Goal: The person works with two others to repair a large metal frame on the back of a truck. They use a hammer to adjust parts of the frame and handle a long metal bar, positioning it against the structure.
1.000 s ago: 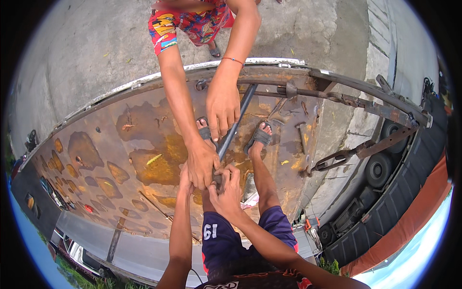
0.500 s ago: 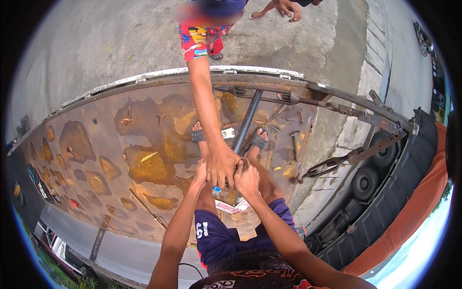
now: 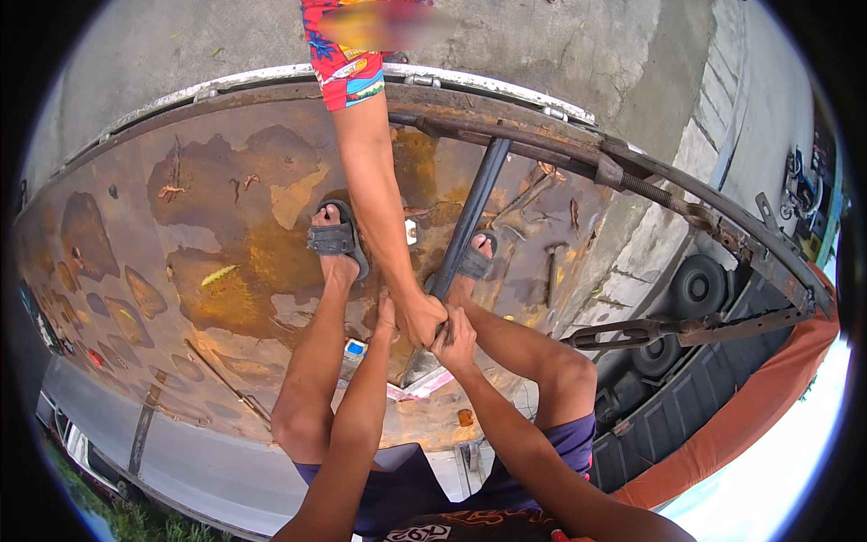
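The person's left hand [image 3: 386, 312] is half covered by the co-worker's forearm [image 3: 375, 194], so whether it is spread or gripping cannot be told. The right hand [image 3: 456, 339] has its fingers bent in, up against the co-worker's hand [image 3: 421, 320], which is curled into a fist; whatever lies inside the right hand's fingers is hidden too. The pipe [image 3: 474, 208], dark, smooth and straight, slants from the far edge of the metal bed [image 3: 135, 194] down to this cluster of hands, where its near end is lost to sight. A grey piece [image 3: 415, 368] shows just below, too covered to name. The co-worker's upper body is blurred and cut off at the top, leaving a bright patterned sleeve [image 3: 348, 68].

The bed is flat metal, mottled brown and orange with rust and wet-looking patches. Toward its far right corner, a rusty rod [image 3: 560, 158] with a coarse thread crosses the pipe's upper end. A turnbuckle [image 3: 632, 332], a long open loop of rough metal, sits at the right edge. Near the middle lie a small white object [image 3: 411, 232], its kind unclear, and a yellow leaf [image 3: 219, 275]. Dark strapped sandals [image 3: 334, 239] stand around the pipe.
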`<action>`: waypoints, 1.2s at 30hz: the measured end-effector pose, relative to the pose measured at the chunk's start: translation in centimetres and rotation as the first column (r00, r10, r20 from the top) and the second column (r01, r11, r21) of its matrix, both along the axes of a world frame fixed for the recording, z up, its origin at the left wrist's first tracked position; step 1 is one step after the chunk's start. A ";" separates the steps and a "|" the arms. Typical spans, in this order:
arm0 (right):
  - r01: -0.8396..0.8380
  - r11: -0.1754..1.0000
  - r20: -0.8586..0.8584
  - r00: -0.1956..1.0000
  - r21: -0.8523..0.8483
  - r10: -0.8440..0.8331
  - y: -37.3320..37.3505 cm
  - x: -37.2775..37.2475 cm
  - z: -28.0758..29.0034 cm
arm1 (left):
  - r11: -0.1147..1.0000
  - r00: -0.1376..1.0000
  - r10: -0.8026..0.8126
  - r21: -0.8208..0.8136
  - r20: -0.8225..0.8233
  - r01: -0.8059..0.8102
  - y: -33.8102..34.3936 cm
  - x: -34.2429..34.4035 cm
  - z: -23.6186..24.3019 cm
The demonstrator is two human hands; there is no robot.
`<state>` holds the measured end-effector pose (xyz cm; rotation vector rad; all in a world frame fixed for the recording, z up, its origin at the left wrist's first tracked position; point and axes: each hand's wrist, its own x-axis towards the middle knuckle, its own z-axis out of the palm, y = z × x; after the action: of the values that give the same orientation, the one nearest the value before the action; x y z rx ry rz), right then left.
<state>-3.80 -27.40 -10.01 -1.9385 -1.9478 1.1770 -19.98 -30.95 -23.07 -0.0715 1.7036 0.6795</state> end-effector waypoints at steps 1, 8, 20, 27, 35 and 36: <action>-0.016 1.000 0.006 1.000 -0.001 0.016 -0.9 0.3 -1.5 | 1.000 1.000 -0.004 -0.006 -0.012 0.004 1.2 -0.5 -1.0; -0.105 0.987 -0.018 0.994 -0.120 0.103 -2.9 -2.2 -4.0 | 0.995 0.995 -0.091 -0.052 -0.032 0.090 5.5 -3.2 1.7; 0.231 0.917 0.027 0.971 -0.326 -0.236 5.6 -8.7 23.8 | 0.971 0.976 -0.203 -0.110 0.079 0.211 -0.8 -7.9 24.2; 0.039 0.848 -0.066 0.994 -0.529 -0.087 13.9 -15.4 32.1 | 0.998 0.956 0.000 -0.054 0.295 0.016 3.1 -21.0 29.2; 0.179 0.981 -0.527 0.829 -0.071 -0.189 21.7 -14.8 31.6 | 0.968 0.855 0.083 0.163 0.511 -0.191 23.5 -29.4 29.7; 0.193 0.970 -0.521 0.818 -0.150 -0.244 21.2 -13.5 30.4 | 0.955 0.822 0.089 0.187 0.563 -0.232 26.5 -29.6 29.1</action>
<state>-17.31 -6.16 20.37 -1.5753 -1.3634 1.5495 -49.63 -4.47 6.05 -0.2181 1.0525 0.8965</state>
